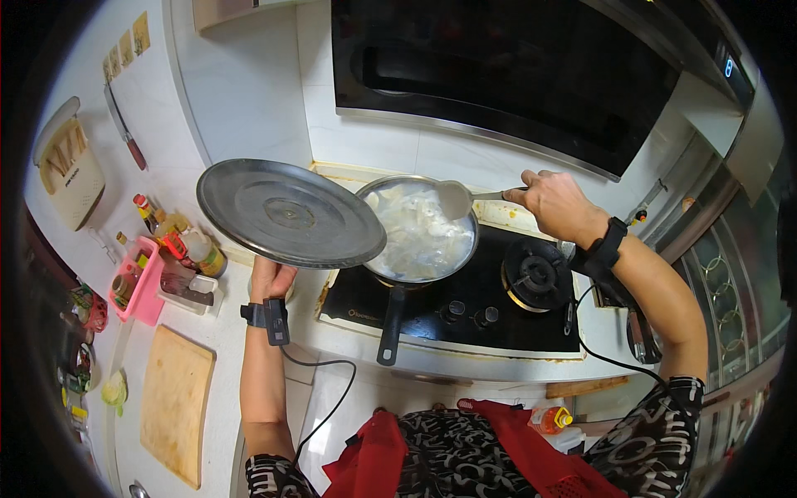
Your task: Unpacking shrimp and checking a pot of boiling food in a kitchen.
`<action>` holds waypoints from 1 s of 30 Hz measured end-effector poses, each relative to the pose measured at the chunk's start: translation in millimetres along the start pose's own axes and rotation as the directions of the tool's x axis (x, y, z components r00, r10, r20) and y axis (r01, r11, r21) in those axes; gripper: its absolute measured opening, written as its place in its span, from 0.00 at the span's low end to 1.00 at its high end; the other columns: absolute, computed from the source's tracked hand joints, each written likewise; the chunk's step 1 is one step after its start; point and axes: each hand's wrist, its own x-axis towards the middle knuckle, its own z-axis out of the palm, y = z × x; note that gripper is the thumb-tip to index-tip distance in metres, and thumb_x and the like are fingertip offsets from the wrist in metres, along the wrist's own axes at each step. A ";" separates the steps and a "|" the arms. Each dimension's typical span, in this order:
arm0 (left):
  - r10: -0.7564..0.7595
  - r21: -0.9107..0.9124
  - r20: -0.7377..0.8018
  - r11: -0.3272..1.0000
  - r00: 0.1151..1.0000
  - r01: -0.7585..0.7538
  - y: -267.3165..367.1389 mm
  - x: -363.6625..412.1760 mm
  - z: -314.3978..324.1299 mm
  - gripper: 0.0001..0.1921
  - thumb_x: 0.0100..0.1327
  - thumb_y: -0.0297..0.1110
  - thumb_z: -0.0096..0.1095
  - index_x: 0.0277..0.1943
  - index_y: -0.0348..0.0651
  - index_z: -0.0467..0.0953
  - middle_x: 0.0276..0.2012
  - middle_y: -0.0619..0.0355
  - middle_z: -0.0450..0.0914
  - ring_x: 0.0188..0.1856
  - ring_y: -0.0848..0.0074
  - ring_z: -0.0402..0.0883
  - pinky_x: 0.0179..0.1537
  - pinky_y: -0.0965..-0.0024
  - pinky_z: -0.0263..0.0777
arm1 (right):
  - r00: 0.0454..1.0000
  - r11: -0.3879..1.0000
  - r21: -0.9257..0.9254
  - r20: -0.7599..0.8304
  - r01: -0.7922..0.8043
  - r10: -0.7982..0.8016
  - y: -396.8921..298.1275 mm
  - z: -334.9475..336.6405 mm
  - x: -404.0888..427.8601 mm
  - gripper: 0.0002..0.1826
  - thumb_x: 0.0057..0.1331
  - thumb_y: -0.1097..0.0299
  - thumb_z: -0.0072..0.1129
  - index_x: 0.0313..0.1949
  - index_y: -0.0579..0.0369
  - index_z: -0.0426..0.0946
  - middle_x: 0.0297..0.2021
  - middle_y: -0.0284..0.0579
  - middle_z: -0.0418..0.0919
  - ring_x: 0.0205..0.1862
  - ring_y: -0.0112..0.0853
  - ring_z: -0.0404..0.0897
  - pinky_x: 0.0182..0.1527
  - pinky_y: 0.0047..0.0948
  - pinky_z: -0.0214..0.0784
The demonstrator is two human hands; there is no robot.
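Observation:
My left hand holds a round dark metal lid tilted beside the pan, its inner face towards me. The lid hides most of my fingers. On the left burner stands a long-handled pan, its black handle pointing at me. Pale, dumpling-like pieces lie in cloudy, foamy liquid inside it. My right hand, to the right of the pan, grips the handle of a metal turner. The turner's broad blade is over the food near the pan's right rim.
A bare burner is at the hob's right. A dark range hood hangs low behind the pan. Bottles, a pink caddy and a cutting board stand or lie on the left counter. A knife hangs on the wall.

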 end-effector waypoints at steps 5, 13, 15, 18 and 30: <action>0.013 -0.036 -0.003 0.999 1.000 -0.013 1.1 0.2 -5.2 0.21 0.64 0.35 0.62 0.57 0.37 0.69 0.54 0.53 0.76 0.54 0.66 0.76 0.56 0.61 0.74 | 0.999 0.990 -0.135 0.006 0.033 -0.033 -9.9 9.7 15.6 0.17 0.53 0.73 0.56 0.43 0.47 0.80 0.31 0.43 0.75 0.33 0.38 0.79 0.33 0.33 0.72; 0.017 -0.046 0.022 0.999 1.000 -0.016 7.4 -0.1 -20.9 0.20 0.65 0.34 0.59 0.58 0.36 0.69 0.54 0.52 0.75 0.54 0.64 0.76 0.57 0.59 0.73 | 0.929 0.998 -0.045 0.368 -0.037 0.051 -20.6 8.1 45.3 0.10 0.53 0.68 0.58 0.36 0.49 0.81 0.33 0.48 0.81 0.39 0.39 0.82 0.39 0.35 0.74; 0.042 -0.042 0.025 0.998 0.999 -0.041 8.8 -0.9 -24.7 0.20 0.66 0.34 0.58 0.58 0.36 0.68 0.55 0.52 0.75 0.54 0.64 0.76 0.56 0.59 0.73 | 0.895 0.992 0.039 0.437 -0.117 0.089 -14.8 9.3 51.6 0.12 0.53 0.67 0.58 0.39 0.49 0.81 0.35 0.47 0.82 0.41 0.40 0.81 0.41 0.36 0.74; 0.029 -0.039 0.031 0.999 0.999 -0.028 9.8 -0.2 -28.4 0.20 0.66 0.34 0.57 0.58 0.36 0.68 0.55 0.51 0.75 0.54 0.64 0.76 0.57 0.58 0.72 | 0.854 0.951 0.192 0.508 -0.242 0.115 -4.8 22.8 47.2 0.17 0.55 0.66 0.58 0.45 0.47 0.81 0.37 0.43 0.83 0.41 0.40 0.81 0.43 0.35 0.73; 0.029 0.047 -0.049 0.999 0.998 -0.027 8.8 9.5 -36.0 0.21 0.68 0.34 0.54 0.60 0.34 0.65 0.58 0.48 0.72 0.57 0.61 0.74 0.59 0.56 0.70 | 0.901 0.691 0.601 0.398 -0.400 0.175 -13.6 95.7 41.3 0.17 0.58 0.66 0.58 0.47 0.50 0.80 0.40 0.52 0.82 0.45 0.46 0.79 0.50 0.36 0.70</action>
